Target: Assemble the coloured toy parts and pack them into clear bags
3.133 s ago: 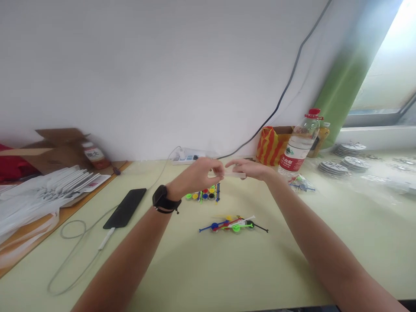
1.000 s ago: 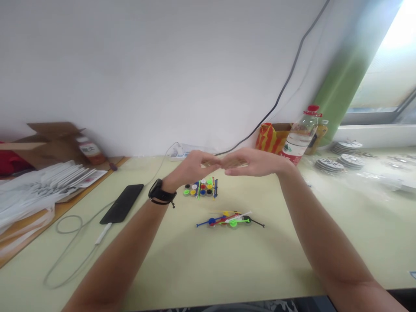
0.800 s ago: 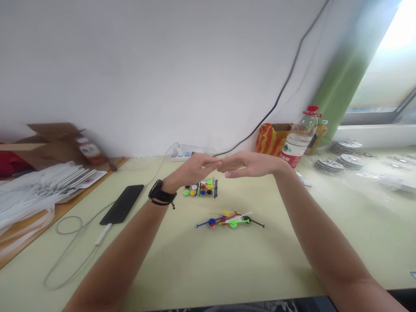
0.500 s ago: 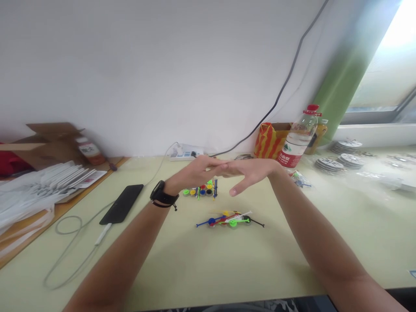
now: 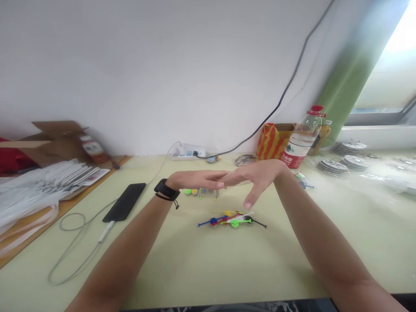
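Observation:
My left hand [image 5: 199, 178] is stretched out flat above the table, a black watch [image 5: 167, 189] on its wrist. From the other side my right hand [image 5: 255, 177] reaches in, fingers extended and thumb pointing down. Their fingertips overlap, and neither hand holds anything visible. Below them on the table lies a small pile of coloured plastic pieces [image 5: 234, 222], thin rods with round ends in blue, red, yellow, green, white and black. Behind the hands sits a second group of small round pieces [image 5: 194, 192], partly hidden by my left hand.
A black phone [image 5: 125, 202] with a white cable lies at left, near plastic-wrapped stacks [image 5: 65, 180] and a cardboard box [image 5: 58, 141]. A power strip [image 5: 188, 154] rests by the wall. At right stand a large water bottle [image 5: 300, 141], a striped bag [image 5: 271, 143] and stacked discs [image 5: 332, 167].
My left hand has flattened and lowered slightly, covering more of the rear pieces. The right hand has shifted slightly right, its thumb pointing further down. The view has moved a little.

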`<action>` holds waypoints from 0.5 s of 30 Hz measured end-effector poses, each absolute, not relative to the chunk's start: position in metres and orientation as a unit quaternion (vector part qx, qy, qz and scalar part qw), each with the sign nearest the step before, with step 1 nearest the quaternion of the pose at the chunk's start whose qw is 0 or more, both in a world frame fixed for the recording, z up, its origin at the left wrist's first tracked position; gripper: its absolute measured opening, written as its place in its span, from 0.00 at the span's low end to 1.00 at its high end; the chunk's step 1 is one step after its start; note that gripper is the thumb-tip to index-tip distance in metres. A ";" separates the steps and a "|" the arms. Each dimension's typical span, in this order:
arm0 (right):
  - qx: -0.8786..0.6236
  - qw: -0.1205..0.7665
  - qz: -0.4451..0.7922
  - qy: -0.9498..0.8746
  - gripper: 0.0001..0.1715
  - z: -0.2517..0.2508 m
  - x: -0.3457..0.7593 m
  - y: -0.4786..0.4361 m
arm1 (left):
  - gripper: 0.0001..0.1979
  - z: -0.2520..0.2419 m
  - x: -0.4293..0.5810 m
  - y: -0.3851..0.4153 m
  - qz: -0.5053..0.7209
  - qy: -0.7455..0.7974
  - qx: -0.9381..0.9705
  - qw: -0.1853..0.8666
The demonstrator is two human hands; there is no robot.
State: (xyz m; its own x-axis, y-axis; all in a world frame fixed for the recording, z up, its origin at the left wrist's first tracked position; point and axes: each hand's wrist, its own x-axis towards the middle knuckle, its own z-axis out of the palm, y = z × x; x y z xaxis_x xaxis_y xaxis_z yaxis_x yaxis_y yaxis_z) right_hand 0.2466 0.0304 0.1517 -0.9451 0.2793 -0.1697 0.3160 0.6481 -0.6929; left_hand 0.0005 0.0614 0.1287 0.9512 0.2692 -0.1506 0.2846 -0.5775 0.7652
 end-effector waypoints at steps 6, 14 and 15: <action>0.137 0.044 -0.383 0.913 0.47 0.156 0.247 0.033 | 0.37 0.115 0.004 0.067 -0.006 0.127 0.827 0.548; 0.201 0.001 -0.421 0.884 0.43 0.164 0.247 0.022 | 0.35 0.113 -0.007 0.072 0.006 0.175 0.842 0.509; 0.227 -0.021 -0.414 0.881 0.39 0.164 0.249 0.021 | 0.35 0.113 -0.010 0.074 0.017 0.185 0.853 0.488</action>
State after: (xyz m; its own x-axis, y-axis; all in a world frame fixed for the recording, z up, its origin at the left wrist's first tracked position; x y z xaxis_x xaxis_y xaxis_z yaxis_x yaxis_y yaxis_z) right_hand 0.2489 0.0211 0.1639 -0.8964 0.4168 -0.1507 0.3821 0.5543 -0.7394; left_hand -0.0102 0.0742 0.1131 0.9309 0.3321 -0.1520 0.2994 -0.4558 0.8382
